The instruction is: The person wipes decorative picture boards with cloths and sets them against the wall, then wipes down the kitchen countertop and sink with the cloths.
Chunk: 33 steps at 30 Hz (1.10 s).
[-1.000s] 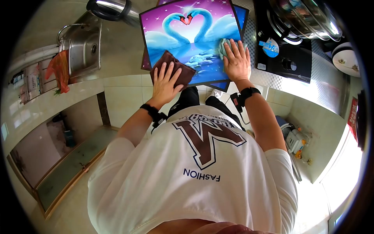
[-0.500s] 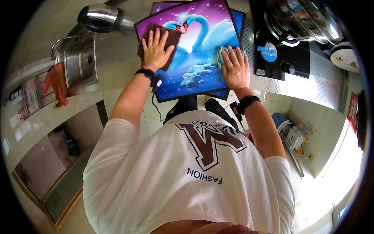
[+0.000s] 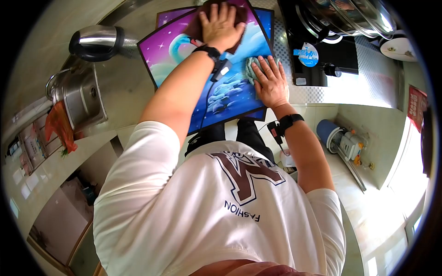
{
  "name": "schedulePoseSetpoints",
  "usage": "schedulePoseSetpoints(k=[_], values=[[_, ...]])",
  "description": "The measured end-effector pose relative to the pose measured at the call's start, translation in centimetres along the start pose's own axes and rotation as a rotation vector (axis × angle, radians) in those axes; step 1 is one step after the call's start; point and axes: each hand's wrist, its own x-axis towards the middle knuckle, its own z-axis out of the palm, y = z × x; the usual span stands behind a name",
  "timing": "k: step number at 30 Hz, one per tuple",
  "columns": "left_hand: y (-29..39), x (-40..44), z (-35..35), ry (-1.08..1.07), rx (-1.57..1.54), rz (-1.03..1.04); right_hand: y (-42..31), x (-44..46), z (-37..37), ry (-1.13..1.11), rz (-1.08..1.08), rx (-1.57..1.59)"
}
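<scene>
1. A loose white shirt (image 3: 198, 230) with short sleeves (image 3: 140, 154), its cloth faintly shiny and creased.
2. Across the chest I can make out a big brown letter M (image 3: 244, 177) — edged in white, then dark blue.
3. The word FASHION (image 3: 241, 210), in dark blue capitals, sits nearer the neck.
4. Black trousers (image 3: 252, 133) showing past the hem.
5. Left hand (image 3: 218, 27) bare; on that wrist a black strap (image 3: 211, 51), a dark box (image 3: 221, 70) and a thin black cable.
6. Right hand (image 3: 271, 83) bare too — a similar black wristband (image 3: 291, 120), with another dark box beside it.
</scene>
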Motion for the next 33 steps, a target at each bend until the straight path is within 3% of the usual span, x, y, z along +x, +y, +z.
schedulePoseSetpoints(k=[4, 7, 14, 19, 22, 27, 29, 31, 33], values=[[5.6, -0.2, 0.0, -0.044, -0.052, 0.314, -0.2, 0.2, -0.2, 0.005, 0.011, 0.018], [3.8, -0.6, 0.1, -0.018, -0.098, 0.459, -0.2, 0.4, -0.2, 0.023, 0.023, 0.028], [-7.4, -9.7, -3.9, -0.037, -0.03, 0.032, -0.2, 0.0, -1.3, 0.02, 0.044, 0.009], [-8.1, -21.7, -6.4, -0.125, 0.097, -0.373, -0.3, -0.5, -1.9, 0.027, 0.088, -0.029], [-8.0, -26.0, -6.2, -0.118, -0.062, -0.573, -0.2, -0.7, -1.8, 0.04, 0.148, -0.006], [-7.6, -25.0, -7.4, -0.073, -0.222, -0.786, 0.7, -1.0, -0.8, 0.119, 0.178, 0.078], [-9.6, -24.4, -6.3, 0.088, -0.502, -0.881, 1.1, -0.8, -0.4, 0.125, 0.164, 0.09], [-10.3, -23.1, -7.2, 0.199, -0.693, -1.125, 1.2, -0.8, -0.5, 0.133, 0.154, 0.072], [-11.6, -22.5, -9.5, 0.1, -1.1, -1.296, 0.7, -0.8, -0.8, 0.099, 0.195, 0.079]])
